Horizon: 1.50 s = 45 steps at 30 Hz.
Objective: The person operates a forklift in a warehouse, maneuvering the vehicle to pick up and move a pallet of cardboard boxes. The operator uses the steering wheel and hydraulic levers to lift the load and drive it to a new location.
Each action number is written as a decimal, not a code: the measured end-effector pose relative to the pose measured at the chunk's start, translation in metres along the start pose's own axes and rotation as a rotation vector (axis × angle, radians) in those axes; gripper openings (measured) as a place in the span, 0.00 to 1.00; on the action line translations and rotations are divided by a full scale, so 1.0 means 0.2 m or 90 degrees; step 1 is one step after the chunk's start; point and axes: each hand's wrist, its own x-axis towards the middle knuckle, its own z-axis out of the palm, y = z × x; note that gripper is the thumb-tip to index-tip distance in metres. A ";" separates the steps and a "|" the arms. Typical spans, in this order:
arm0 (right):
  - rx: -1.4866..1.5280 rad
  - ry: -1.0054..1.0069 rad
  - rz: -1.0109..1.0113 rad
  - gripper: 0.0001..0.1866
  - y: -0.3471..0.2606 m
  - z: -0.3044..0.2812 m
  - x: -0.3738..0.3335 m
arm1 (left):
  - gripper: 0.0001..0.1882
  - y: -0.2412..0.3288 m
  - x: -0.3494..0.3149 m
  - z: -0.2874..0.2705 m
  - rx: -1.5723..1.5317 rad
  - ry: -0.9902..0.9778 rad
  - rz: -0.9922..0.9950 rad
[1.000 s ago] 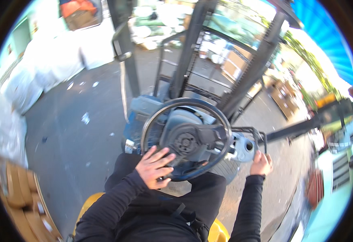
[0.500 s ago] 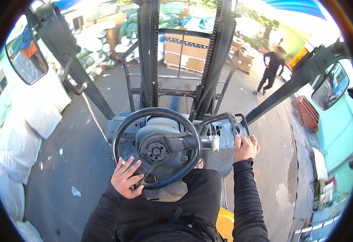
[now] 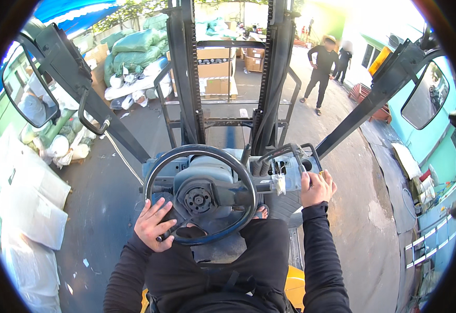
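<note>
A paved yard with stacked cartons spreads around the forklift. Fingers of the left hand lie splayed over the lower-left rim of the steering wheel, set before the lap; those of the right hand curl at a black bar beside the console, full closure hidden. The wheel looks stiff and smooth, perhaps slippery under a flat palm; its outer rim seems the surest hold.

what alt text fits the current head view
A driver in black sits in a forklift, left grip on the steering wheel, right grip at the console; beyond the dark mast stand cardboard boxes, two people right of them.
</note>
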 end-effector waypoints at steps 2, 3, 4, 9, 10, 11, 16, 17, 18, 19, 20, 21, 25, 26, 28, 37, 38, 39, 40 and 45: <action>-0.027 0.006 0.019 0.14 -0.11 0.04 -0.04 | 0.23 -0.19 -0.04 0.03 -0.020 0.012 0.033; -0.040 0.009 0.024 0.15 -0.17 0.08 -0.07 | 0.24 -0.29 -0.05 0.05 -0.026 0.016 0.043; -0.059 0.005 0.030 0.15 -0.24 0.10 -0.09 | 0.24 -0.37 -0.08 0.06 -0.034 0.002 0.025; -0.114 0.036 0.086 0.16 -0.63 0.30 -0.19 | 0.24 -0.51 -0.10 0.26 -0.098 0.051 0.076; -0.122 0.035 0.095 0.15 -0.70 0.34 -0.20 | 0.23 -0.51 -0.05 0.31 -0.116 0.078 0.086; -0.135 0.032 0.104 0.15 -0.75 0.35 -0.23 | 0.23 -0.49 -0.01 0.35 -0.149 0.044 0.105; -0.174 0.037 0.189 0.14 -0.99 0.55 -0.22 | 0.24 -0.67 0.68 0.48 -0.251 0.042 0.318; -0.184 0.045 0.199 0.14 -1.03 0.59 -0.22 | 0.24 -0.78 0.85 0.47 -0.239 0.060 0.346; -0.195 0.062 0.199 0.14 -1.06 0.63 -0.19 | 0.25 -0.89 1.02 0.46 -0.219 0.099 0.372; -0.191 0.077 0.220 0.14 -1.10 0.67 -0.18 | 0.25 -1.02 1.17 0.44 -0.169 0.103 0.339; -0.189 0.093 0.233 0.14 -1.13 0.70 -0.18 | 0.26 -1.16 1.28 0.42 -0.128 0.176 0.329; -0.186 0.137 0.224 0.14 -1.16 0.74 -0.18 | 0.27 -1.34 1.36 0.40 -0.103 0.139 0.251; -0.154 0.160 0.325 0.15 -1.36 0.99 -0.28 | 0.28 -2.15 1.13 0.34 -0.101 0.239 0.065; -0.081 0.200 0.312 0.15 -1.37 1.05 -0.26 | 0.28 -2.25 0.99 0.38 -0.143 0.252 0.018; 0.053 0.236 0.352 0.16 -1.41 1.17 -0.22 | 0.28 -2.32 0.64 0.50 -0.119 0.254 -0.010; -0.193 -0.117 0.295 0.13 -1.31 1.29 0.57 | 0.26 -1.90 1.71 0.86 -0.248 0.231 0.307; -0.177 -0.123 0.293 0.13 -1.30 1.31 0.63 | 0.27 -2.04 1.92 0.87 -0.189 0.292 0.237; -0.184 -0.134 0.296 0.13 -1.35 1.35 0.62 | 0.27 -2.28 1.96 0.85 -0.155 0.329 0.170; -0.179 -0.131 0.299 0.14 -1.34 1.37 0.66 | 0.27 -2.48 2.02 0.85 -0.292 0.292 0.089; -0.138 -0.086 0.288 0.15 -1.26 1.54 0.82 | 0.28 -2.88 1.40 0.92 -0.186 0.280 -0.017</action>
